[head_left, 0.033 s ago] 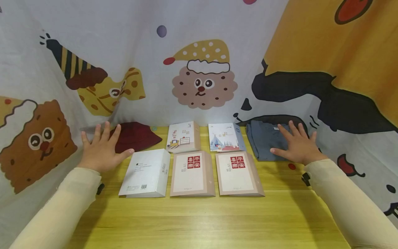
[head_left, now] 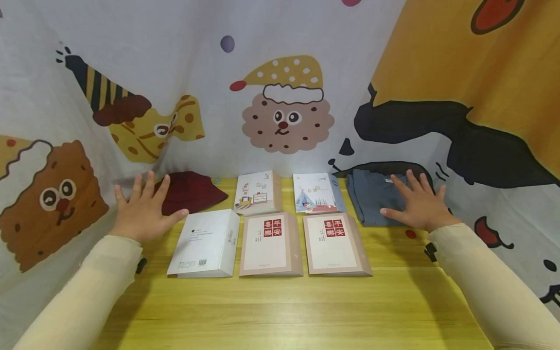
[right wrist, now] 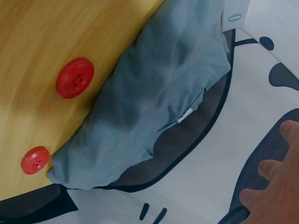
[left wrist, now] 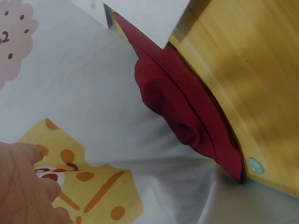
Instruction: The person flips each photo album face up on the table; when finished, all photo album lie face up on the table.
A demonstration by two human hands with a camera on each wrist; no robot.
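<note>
Hands hover flat over the far corners of the yellow table (head_left: 280, 311): the left hand (head_left: 142, 211), fingers spread and straight, sits just near-left of the dark red hat (head_left: 192, 192); the right hand (head_left: 417, 204), fingers also spread, lies over the folded grey-blue garment (head_left: 372, 197) at far right. Five books (head_left: 271, 243) lie between them. For a clean grasp, I judge each palm should settle fully onto its cloth before the fingers curl, gathering all layers.
</note>
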